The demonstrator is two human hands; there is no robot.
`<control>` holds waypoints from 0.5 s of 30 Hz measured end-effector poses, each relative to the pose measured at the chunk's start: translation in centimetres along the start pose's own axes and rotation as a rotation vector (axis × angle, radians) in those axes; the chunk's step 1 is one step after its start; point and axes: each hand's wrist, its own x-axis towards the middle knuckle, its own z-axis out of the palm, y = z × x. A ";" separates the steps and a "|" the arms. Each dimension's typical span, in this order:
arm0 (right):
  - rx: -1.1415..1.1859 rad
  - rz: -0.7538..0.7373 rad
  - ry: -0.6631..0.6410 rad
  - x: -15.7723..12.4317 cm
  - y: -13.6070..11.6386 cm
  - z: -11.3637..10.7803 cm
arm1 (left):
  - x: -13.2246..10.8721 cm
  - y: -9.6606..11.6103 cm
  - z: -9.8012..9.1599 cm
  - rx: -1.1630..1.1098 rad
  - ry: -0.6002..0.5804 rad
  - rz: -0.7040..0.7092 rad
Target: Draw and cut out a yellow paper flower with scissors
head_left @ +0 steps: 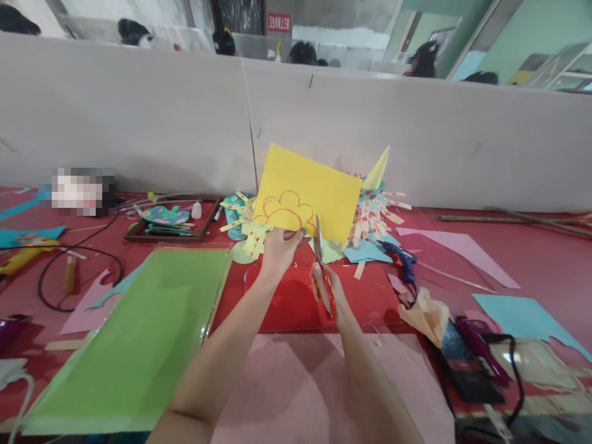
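A yellow sheet of paper (pixel 308 179) with a flower outline drawn in red-brown is held up off the table. My left hand (pixel 281 250) pinches its lower edge, under the flower. In my right hand (pixel 330 287) is a pair of scissors with red handles (pixel 329 302). Their blades point up and meet the sheet's lower edge, just right of the flower outline. How far the blades are parted is hard to make out. Behind the sheet, partly hidden, stand paper crafts with fringed strips and a yellow cone (pixel 378 169).
Green sheets (pixel 124 333) lie at left, near a brown tray (pixel 203 233) with pens and a small bottle. A blue glue gun (pixel 403 262), a phone (pixel 469 364) and paper scraps lie at right. A white partition (pixel 161 117) rises behind; heads show beyond it.
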 end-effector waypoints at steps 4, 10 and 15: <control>0.019 0.026 0.004 -0.1 -0.1 0.2 | -0.1 0.1 0.1 0.011 0.004 -0.018; 0.025 0.029 0.011 -0.3 -0.6 0.2 | -0.2 0.2 0.2 0.016 0.014 -0.011; 0.017 0.021 0.002 -0.3 -0.8 0.1 | -0.2 0.4 0.2 0.048 0.020 -0.016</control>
